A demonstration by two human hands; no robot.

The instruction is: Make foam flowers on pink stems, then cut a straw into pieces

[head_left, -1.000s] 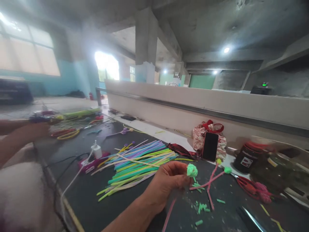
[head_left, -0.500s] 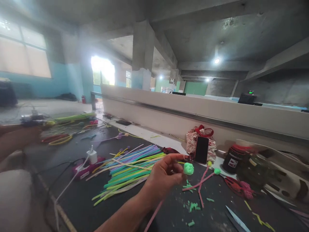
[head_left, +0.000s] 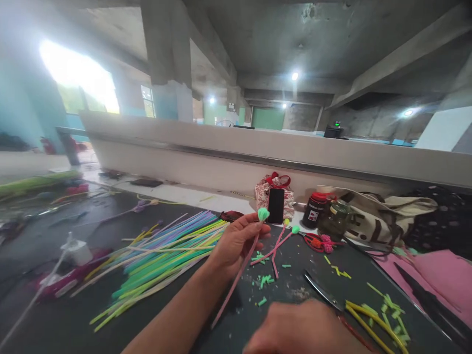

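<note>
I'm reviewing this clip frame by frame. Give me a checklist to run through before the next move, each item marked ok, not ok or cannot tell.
1. Left hand grips the pink stem: ok.
2. Green tip shows above the fingers: ok.
3. Right hand holds nothing: cannot tell, it is blurred and partly out of frame.
4. Dark tabletop free of scraps: not ok, green scraps lie scattered on it.
5. Phone stands upright before the patterned bag: ok.

Fuzzy pipe cleaners; glossy phone (smooth, black).
</note>
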